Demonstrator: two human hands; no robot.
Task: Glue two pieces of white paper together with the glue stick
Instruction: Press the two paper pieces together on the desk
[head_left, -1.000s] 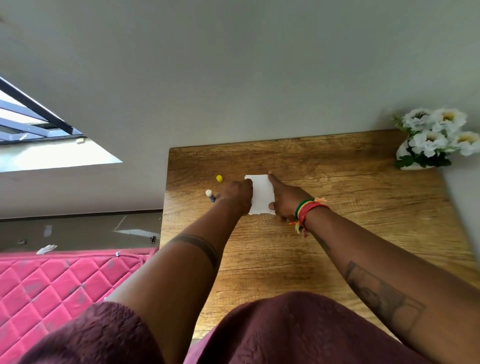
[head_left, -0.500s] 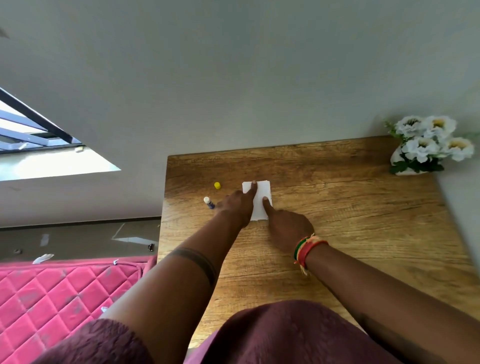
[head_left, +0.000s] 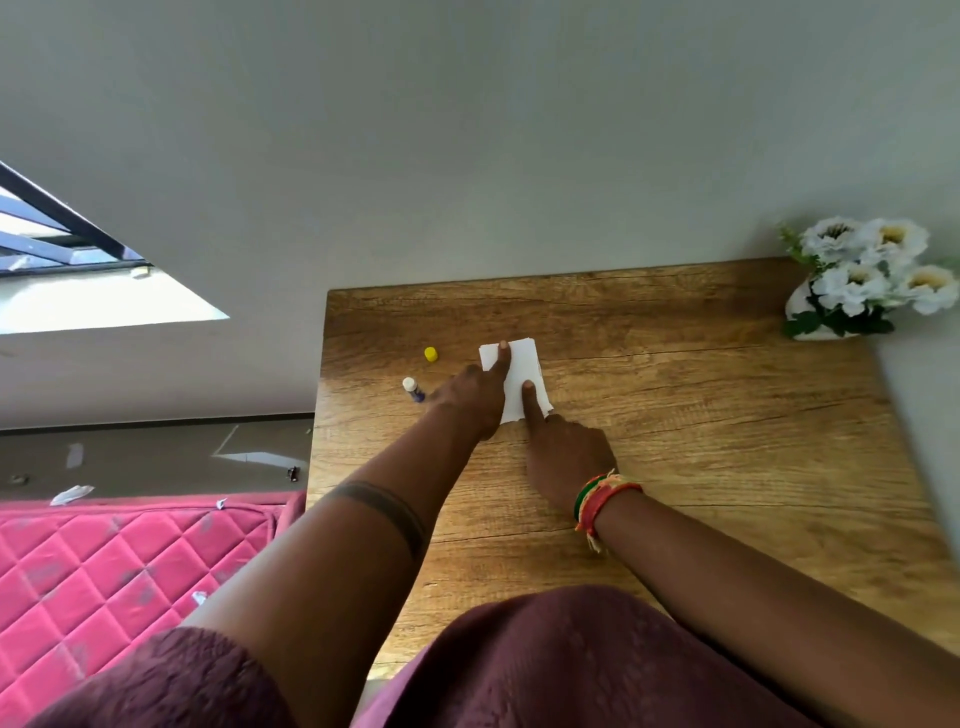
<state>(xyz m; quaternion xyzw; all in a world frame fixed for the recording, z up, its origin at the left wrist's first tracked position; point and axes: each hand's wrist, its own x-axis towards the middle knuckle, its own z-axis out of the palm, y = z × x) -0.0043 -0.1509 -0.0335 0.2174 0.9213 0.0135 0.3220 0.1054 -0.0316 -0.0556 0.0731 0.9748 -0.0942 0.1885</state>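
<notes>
A small white paper (head_left: 522, 371) lies flat on the wooden table (head_left: 675, 415), near its far left part. My left hand (head_left: 475, 397) rests on the paper's left edge, its forefinger stretched up to the far corner. My right hand (head_left: 563, 452) sits below the paper with its forefinger pressed on the sheet's middle. Left of my left hand lies the uncapped glue stick (head_left: 413, 388), white tip up and blue body. Its yellow cap (head_left: 430, 354) sits a little farther back. Whether one or two sheets lie there I cannot tell.
A white vase of white flowers (head_left: 867, 283) stands at the table's far right corner against the grey wall. A pink quilted mattress (head_left: 104, 561) lies on the floor to the left, with paper scraps nearby. My maroon-clad knees fill the bottom of the view.
My right hand has pulled back toward me, its forefinger sliding down the paper. My left forefinger has stretched out to the paper's far corner. The paper stays in place.
</notes>
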